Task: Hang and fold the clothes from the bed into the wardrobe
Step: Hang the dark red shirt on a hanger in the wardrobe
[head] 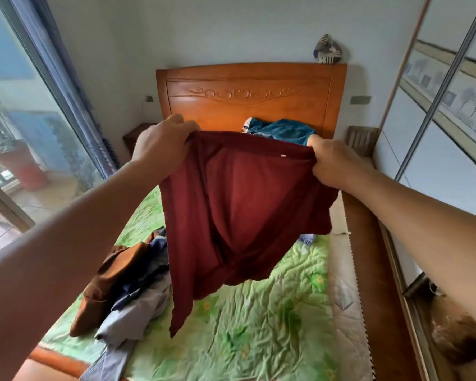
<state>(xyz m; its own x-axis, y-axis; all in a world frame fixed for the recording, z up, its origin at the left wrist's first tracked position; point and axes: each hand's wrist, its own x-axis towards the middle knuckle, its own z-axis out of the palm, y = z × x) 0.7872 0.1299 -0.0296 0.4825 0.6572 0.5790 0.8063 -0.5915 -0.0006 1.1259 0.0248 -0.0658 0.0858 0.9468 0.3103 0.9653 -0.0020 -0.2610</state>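
Note:
A dark red garment (231, 215) hangs spread in the air above the bed (272, 325). My left hand (160, 144) grips its upper left corner and my right hand (333, 163) grips its upper right corner, both at about headboard height. Its lower part dangles twisted toward the green quilt. On the bed's left side lies a heap of clothes (127, 292) in brown, dark blue and grey. A teal garment (280, 130) is bunched by the headboard. The wardrobe (437, 119) with sliding mirrored doors lines the right wall.
The carved wooden headboard (248, 97) stands against the far wall with a small patterned object (327, 49) on top. A glass door with a blue curtain (63, 78) fills the left side. Small wooden bedside tables (360, 138) flank the bed.

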